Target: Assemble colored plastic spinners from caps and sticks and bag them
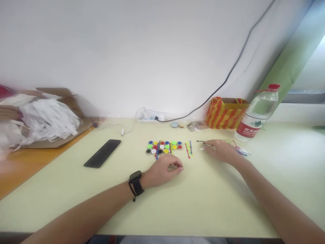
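My right hand (222,151) reaches over the table on the right. Its thumb and index finger come together at one end of a small black plastic arrow (200,141), which points left. A tiny white piece (202,149) lies below those fingertips. My left hand (161,169), with a black watch at the wrist, rests in front of rows of coloured round discs (166,147). Its thumb and fingers meet in a pinch; anything between them is too small to see. Coloured arrows lie across the discs, and a red arrow (187,150) and a blue arrow (191,147) lie to their right.
Near my right wrist lies a small pile of coloured pieces (241,150). Behind are a water bottle (257,115), a striped bag (225,113) and a power strip (149,117). A black flat slab (103,154) and a box of white strips (50,117) are left.
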Motion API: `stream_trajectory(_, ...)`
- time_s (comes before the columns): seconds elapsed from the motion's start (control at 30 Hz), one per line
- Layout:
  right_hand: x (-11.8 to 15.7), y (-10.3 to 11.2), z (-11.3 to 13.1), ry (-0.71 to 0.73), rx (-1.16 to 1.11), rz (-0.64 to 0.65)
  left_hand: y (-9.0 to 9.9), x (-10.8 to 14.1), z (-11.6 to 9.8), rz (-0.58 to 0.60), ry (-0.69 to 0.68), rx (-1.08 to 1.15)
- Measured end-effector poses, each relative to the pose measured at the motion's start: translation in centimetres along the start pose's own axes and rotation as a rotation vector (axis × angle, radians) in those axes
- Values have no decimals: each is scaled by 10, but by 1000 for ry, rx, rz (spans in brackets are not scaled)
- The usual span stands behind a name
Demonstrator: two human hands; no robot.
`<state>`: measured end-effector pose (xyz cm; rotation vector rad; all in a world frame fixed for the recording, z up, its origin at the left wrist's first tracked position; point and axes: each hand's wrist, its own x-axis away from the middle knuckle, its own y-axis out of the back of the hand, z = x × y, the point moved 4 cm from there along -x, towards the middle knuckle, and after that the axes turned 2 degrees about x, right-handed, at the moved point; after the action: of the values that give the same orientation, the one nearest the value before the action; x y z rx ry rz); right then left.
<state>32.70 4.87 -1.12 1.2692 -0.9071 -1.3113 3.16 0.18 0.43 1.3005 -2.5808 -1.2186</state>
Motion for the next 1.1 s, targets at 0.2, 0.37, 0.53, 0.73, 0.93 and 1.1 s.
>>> stream_trajectory(0.2, 0, 14, 7, 25, 32, -19, 0, 0, 0, -4, -19, -20)
stream_trajectory(0.37, 0, 11, 5, 17, 3, -20, 0, 1, 0, -7, -12, -16)
stream_trajectory(0.53, -3, 7, -2, 16, -1, -54, -1, 1, 0, -14, -23, -21)
stream_trajectory(0.73, -1, 2, -6, 73, -22, -32, -2, 1, 2, 9, -33, -54)
stream_trajectory(0.93, -1, 1, -5, 100, -37, 18, -3, 2, 4, 13, -35, -71)
stream_trajectory(1.1, -1, 1, -4, 96, -41, 11, -4, 2, 4, 19, -50, -87)
